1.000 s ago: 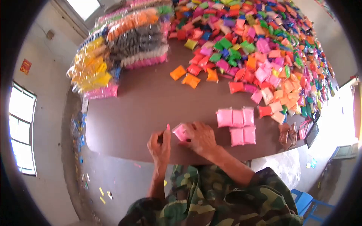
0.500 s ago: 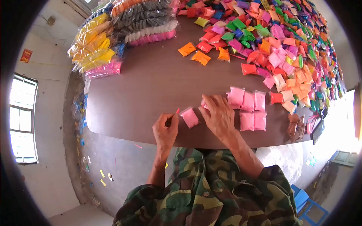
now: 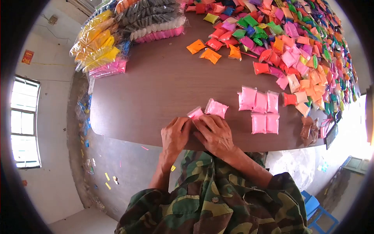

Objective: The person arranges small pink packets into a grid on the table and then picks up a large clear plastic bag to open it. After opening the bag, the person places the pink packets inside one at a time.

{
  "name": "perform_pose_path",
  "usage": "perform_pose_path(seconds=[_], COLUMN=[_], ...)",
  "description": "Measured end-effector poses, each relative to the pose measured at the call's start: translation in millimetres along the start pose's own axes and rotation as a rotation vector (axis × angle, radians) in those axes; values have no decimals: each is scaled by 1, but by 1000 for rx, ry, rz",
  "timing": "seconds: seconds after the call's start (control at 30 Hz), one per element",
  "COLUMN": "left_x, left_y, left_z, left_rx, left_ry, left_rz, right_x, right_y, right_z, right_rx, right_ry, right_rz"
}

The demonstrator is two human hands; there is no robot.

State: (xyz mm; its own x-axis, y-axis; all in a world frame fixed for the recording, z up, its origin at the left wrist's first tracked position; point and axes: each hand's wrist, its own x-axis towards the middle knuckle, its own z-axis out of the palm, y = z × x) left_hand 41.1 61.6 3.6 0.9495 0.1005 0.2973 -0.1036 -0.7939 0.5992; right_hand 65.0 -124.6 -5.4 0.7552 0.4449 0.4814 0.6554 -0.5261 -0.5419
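A small clear packet of pink material (image 3: 195,112) sits between my two hands near the table's front edge, its lower part hidden by fingers. My left hand (image 3: 175,134) is closed, thumb and fingers gathered at the packet's left side. From the right, my right hand (image 3: 215,136) has its fingers bent onto the same packet. Just beyond its knuckles lies a second pink packet (image 3: 216,109), tilted. Farther right, several pink packets (image 3: 259,123) lie side by side in two rows; at the back row's left end, packets overlap (image 3: 247,98).
A large heap of colourful packets (image 3: 288,58) covers the table's right and back. Three orange packets (image 3: 210,55) lie at its near left edge. Filled clear bags (image 3: 97,50) are stacked at back left. Brown packets (image 3: 308,130) sit by the right edge of the brown table (image 3: 156,85).
My right hand has moved left and towards me, leaving one pink packet behind it. Both hands have come together over the other packet. The pink strip at my left fingertips is out of sight.
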Motion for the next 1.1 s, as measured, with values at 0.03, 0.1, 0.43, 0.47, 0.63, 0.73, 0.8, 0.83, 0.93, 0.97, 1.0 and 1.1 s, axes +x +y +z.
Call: perform_pose_path(seconds=[0.03,0.1,0.43,0.47,0.63,0.73,0.8,0.83,0.93,0.97,1.0,1.1], left_x=[2,10,-6,-11,-3,1,-7,-9,-17,-12,-9,5], left_y=[0,0,1,1,-7,-10,2,6,10,8,7,-2], left_z=[-2,-5,-2,1,1,2,0,1,2,2,2,0], left_rx=[37,110,-2,27,84,62,-14,19,90,95,100,222], left_ry=[-16,-49,-1,-9,2,30,41,3,-81,-86,-91,-146], left_rz=[-8,-18,46,45,38,49,79,93,116,119,120,140], right_x=[-1,-3,-15,-18,-21,-22,-24,-26,-34,-35,-36,-34], right_y=[1,4,2,-1,-4,-3,-6,-6,-8,-8,-9,-11], right_z=[2,7,8,7,8,6,2,1,2,4,5,3], right_rx=[-5,-19,-20,-26,-51,-43,-39,-26,4,5,6,-8], right_ry=[7,24,75,87,82,83,70,77,88,93,96,121], right_rz=[-6,-16,-41,-37,-17,-20,-19,-25,-32,-29,-26,-46])
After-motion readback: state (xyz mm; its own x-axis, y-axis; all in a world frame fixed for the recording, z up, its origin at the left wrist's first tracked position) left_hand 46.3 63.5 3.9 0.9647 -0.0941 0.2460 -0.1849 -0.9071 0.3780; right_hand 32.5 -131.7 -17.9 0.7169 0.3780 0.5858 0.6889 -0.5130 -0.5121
